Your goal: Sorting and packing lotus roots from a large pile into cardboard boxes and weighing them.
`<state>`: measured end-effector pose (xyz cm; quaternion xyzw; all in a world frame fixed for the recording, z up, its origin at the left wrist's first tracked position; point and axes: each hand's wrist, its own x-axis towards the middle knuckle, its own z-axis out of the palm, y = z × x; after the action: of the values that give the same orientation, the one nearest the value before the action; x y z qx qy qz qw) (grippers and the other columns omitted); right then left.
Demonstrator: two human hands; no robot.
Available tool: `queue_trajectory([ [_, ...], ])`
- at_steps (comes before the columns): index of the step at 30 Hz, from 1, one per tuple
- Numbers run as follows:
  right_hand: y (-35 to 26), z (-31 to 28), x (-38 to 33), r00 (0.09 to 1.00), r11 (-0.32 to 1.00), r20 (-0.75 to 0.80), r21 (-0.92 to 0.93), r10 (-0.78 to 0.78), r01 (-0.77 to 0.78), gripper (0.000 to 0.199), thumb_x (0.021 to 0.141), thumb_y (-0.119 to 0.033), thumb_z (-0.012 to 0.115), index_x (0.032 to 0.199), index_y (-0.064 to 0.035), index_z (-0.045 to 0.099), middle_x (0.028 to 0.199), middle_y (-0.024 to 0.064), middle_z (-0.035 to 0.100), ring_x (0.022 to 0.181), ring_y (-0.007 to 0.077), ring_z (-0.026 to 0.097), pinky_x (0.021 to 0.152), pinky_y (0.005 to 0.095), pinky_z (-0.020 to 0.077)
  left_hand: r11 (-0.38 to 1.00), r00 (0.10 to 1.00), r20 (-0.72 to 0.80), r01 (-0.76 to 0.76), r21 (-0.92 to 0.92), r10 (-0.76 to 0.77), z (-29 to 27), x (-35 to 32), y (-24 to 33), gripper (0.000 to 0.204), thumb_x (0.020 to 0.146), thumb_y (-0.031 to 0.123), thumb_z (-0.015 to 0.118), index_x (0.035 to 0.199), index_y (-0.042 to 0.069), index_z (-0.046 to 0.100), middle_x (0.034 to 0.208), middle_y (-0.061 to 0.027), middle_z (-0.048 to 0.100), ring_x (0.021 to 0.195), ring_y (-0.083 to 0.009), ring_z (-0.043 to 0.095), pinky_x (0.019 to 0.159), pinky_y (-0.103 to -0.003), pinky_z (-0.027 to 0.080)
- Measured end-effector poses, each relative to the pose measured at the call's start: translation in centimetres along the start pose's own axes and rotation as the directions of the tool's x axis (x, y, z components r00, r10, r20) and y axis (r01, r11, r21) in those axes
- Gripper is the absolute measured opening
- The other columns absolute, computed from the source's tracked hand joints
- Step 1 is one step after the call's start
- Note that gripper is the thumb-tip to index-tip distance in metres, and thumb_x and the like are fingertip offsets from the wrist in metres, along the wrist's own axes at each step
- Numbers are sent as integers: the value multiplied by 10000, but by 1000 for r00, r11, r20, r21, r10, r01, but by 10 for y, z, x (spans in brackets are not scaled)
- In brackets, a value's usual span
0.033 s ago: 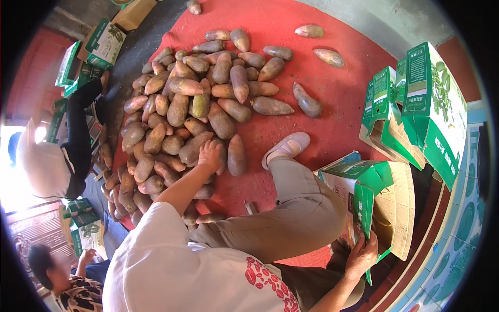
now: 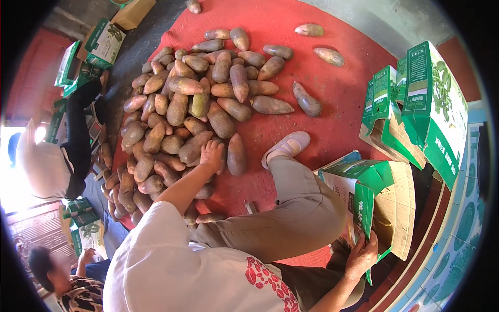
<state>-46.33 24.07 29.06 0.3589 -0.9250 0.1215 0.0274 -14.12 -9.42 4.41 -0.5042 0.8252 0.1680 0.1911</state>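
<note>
A big heap of plump, oblong root vegetables (image 2: 176, 109), brown, reddish and greenish, lies on the red carpet (image 2: 332, 104). My left hand (image 2: 212, 155) reaches to the heap's near right side, its fingers curled over one root vegetable (image 2: 222, 162) that is mostly hidden beneath them. Right beside it, another root vegetable (image 2: 236, 155) lies apart on the carpet. On my right, an open green and white cardboard box (image 2: 400, 208) stands tilted by my knee. The fingers of my right hand (image 2: 362, 256) grip a green flap at its near edge.
More green and white boxes (image 2: 434, 104) stand at the right, by a blue tiled surface (image 2: 457, 244). Several loose roots, such as one pale root (image 2: 328, 56), lie on the far carpet. At the left are a person in a white head covering (image 2: 44, 164), another person (image 2: 67, 281) and more boxes (image 2: 104, 44).
</note>
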Motion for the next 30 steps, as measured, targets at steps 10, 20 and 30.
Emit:
queue_trajectory([
  [10, 2, 3, -1, 1000, 1000, 0, -20, -13, 13, 193, 864, -113, 572, 1021, 0, 570, 896, 200, 609, 805, 403, 598, 679, 457, 471, 976, 997, 81, -5, 219, -13, 5, 25, 3, 725, 643, 133, 745, 1289, 68, 421, 1375, -124, 367, 1349, -300, 253, 1094, -487, 209],
  [20, 1, 4, 1, 999, 999, -18, -40, -30, 29, 198, 891, -143, 552, 1029, -2, 564, 892, 189, 615, 791, 394, 605, 655, 449, 477, 931, 949, -238, 266, 249, -207, -6, 13, -44, 714, 727, 260, 702, 1347, 148, 366, 1325, -92, 402, 1293, -292, 317, 1046, -497, 254],
  [30, 5, 5, -1, 1000, 998, -22, -64, 7, -8, 196, 897, -148, 550, 1039, -15, 567, 892, 195, 628, 787, 392, 616, 646, 447, 488, 896, 917, 65, 365, 252, -393, -22, -2, -73, 906, 649, 410, 789, 1359, 79, 336, 1258, -93, 497, 1236, -264, 383, 1051, -486, 238],
])
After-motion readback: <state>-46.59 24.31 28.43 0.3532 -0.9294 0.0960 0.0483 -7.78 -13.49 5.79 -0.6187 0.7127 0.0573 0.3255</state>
